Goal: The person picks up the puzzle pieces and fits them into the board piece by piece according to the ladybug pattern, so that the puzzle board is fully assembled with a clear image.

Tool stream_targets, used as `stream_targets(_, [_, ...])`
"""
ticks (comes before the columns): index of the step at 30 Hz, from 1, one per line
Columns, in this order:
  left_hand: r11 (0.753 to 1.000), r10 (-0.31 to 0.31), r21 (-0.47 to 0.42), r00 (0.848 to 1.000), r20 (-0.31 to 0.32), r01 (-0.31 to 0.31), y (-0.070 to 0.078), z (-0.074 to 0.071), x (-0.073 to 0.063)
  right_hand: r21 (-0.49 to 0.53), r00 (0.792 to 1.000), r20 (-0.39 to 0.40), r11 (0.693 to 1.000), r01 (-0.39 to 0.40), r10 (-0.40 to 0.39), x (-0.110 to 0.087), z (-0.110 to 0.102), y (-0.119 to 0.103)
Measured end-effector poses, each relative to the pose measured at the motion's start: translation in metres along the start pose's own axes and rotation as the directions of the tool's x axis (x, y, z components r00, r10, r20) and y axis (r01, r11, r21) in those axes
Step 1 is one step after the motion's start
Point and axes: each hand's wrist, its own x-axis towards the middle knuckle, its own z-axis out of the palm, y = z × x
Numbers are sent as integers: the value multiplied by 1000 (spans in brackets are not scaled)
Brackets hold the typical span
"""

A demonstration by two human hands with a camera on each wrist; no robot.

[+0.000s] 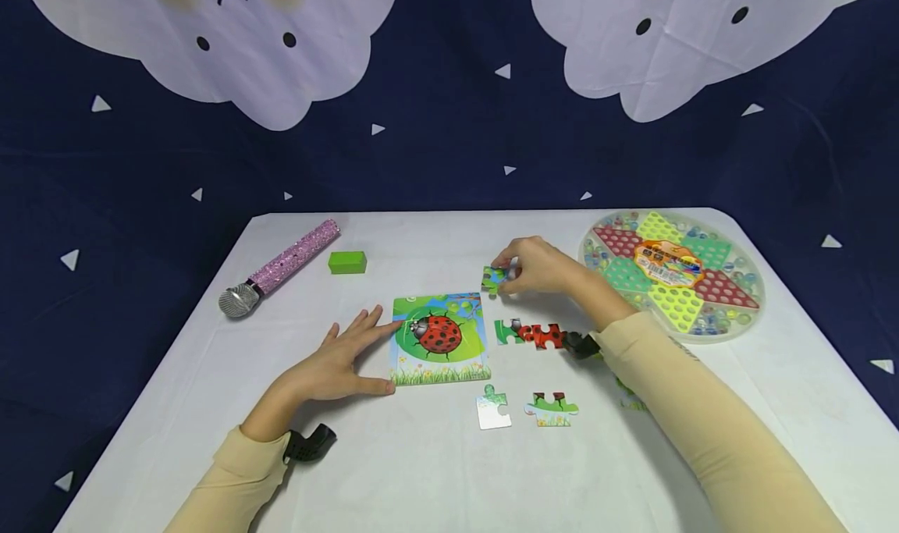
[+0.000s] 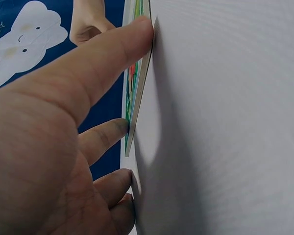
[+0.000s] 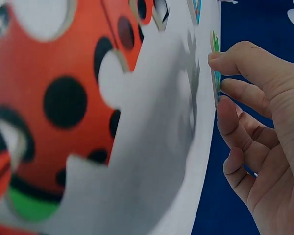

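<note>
My left hand (image 1: 337, 365) lies with fingers spread at the left side of a square ladybug picture board (image 1: 441, 336). In the left wrist view its thumb (image 2: 132, 36) touches the board's edge. Beyond the board's upper right corner, my right hand (image 1: 539, 268) pinches a green and blue puzzle piece (image 1: 489, 280) between thumb and fingers. Red and green ladybug pieces (image 1: 548, 336) lie below the right forearm, partly hidden by the wrist camera. Nearer me are a pale green-topped piece (image 1: 494, 414) and a grass piece (image 1: 553, 414). Another piece (image 1: 630, 397) is half covered by the right sleeve.
A pink glitter microphone (image 1: 291, 260) lies at the back left, with a green block (image 1: 347, 262) to its right. At the back right sits a round Chinese checkers set (image 1: 674, 322) with marbles. A dark blue cloud-patterned cloth (image 1: 449, 151) hangs behind the white table (image 1: 421, 478).
</note>
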Motion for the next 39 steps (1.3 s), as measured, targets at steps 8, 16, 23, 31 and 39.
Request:
stream_targets(8, [1000,-17,13,1000,5,17,1,0,1,46,999,40,998,33,-34,3,6,-10])
stream_targets(16, [1000,-20,16,1000,0,20,2,1,3,38,991,92,995,93,-96,7,14,-19])
stream_targets(23, [1000,-22,17,1000,0,22,2,1,2,41,984,123,991,128,-132,7,23,-28])
stream_targets(31, [1000,-16,13,1000,-6,17,2,0,1,26,979,145,990,142,-144,5,29,-35])
stream_targets(39, [1000,-16,14,1000,-1,16,2,0,1,5,974,164,988,157,-155,5,32,-41])
